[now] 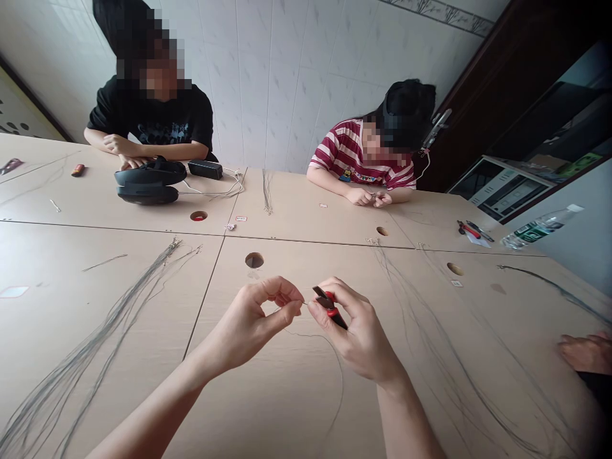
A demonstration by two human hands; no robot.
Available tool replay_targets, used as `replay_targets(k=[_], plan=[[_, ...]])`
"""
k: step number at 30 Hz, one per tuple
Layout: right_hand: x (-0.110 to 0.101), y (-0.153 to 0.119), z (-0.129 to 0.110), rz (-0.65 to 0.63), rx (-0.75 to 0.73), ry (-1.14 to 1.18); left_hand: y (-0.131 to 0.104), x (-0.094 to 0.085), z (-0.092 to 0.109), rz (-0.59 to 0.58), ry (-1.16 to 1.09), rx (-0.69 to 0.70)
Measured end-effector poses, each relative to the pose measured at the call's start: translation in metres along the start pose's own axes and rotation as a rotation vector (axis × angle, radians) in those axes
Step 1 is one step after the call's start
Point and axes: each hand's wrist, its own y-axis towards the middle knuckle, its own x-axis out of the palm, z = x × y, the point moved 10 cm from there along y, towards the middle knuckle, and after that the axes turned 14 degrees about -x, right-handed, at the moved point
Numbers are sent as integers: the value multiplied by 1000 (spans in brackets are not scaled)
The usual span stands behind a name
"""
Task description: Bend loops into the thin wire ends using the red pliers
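Observation:
My left hand point(258, 319) is closed, its thumb and index finger pinching the end of a thin grey cord point(340, 370). From there the cord curves down across the table in front of me. Close on its right, my right hand point(361, 328) holds small pliers point(326, 302) with red and black handles, their dark jaws pointing up and left. The right thumb and fingertip meet beside the left fingertips, at the same short end of cord. Whether the pliers' jaws are open I cannot tell.
Bundles of grey cords point(129, 299) lie to the left, and more cords point(430, 331) to the right. Across the table sit two people, near a black headset point(148, 182), red pliers point(468, 231) and a water bottle point(540, 228). Another person's hand point(586, 352) rests at far right. Round holes point(254, 260) pierce the tabletop.

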Motion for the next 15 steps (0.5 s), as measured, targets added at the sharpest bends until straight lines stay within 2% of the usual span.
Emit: replay_targets(k=[7, 15], plan=[[2, 1, 1, -13, 6, 0, 1, 1, -6, -12, 39, -64], [-2, 0, 3, 19, 33, -17, 1, -2, -7, -10, -17, -51]])
